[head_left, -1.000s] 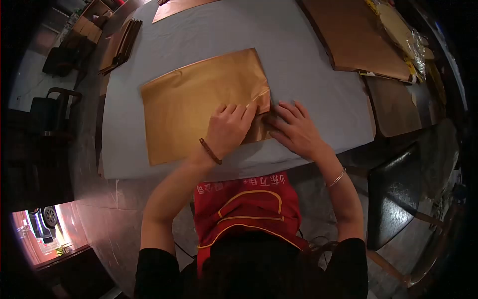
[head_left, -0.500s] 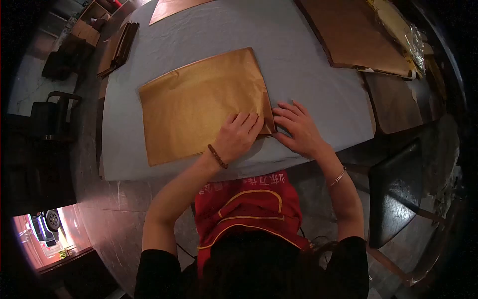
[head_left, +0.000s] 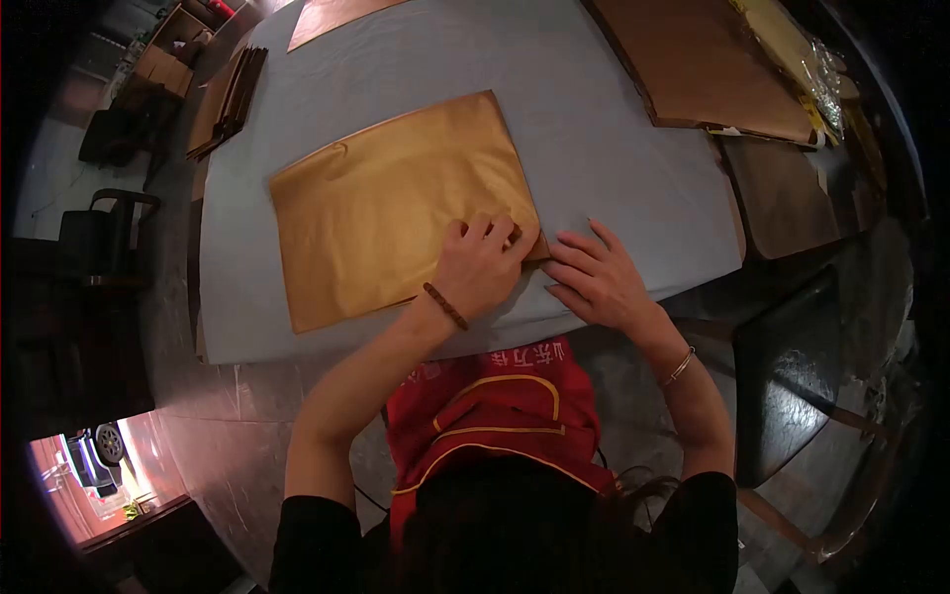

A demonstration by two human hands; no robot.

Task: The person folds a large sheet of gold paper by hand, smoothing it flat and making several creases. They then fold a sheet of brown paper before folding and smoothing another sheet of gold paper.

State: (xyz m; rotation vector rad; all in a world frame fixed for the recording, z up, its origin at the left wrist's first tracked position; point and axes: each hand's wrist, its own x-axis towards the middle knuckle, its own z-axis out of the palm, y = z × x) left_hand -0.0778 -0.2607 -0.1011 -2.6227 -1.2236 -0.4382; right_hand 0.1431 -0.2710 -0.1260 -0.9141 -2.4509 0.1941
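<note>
A large gold paper sheet (head_left: 386, 203) lies flat on the grey cloth-covered table (head_left: 594, 129). My left hand (head_left: 480, 267) presses down on the sheet's near right corner, fingers curled over the paper. My right hand (head_left: 594, 277) lies flat on the cloth just right of that corner, its fingertips touching the paper's edge. Each wrist wears a bracelet. Whether either hand pinches the paper cannot be seen.
A big brown board (head_left: 712, 69) lies at the far right, with plastic-wrapped yellow sheets (head_left: 792, 49) beyond it. A stack of brown sheets (head_left: 228, 94) sits at the far left edge. Another sheet (head_left: 332, 15) lies at the far end. A dark chair (head_left: 782, 386) stands right.
The folded-up corner of the gold sheet has been laid flat. Both hands have shifted slightly toward me, to the sheet's near right corner.
</note>
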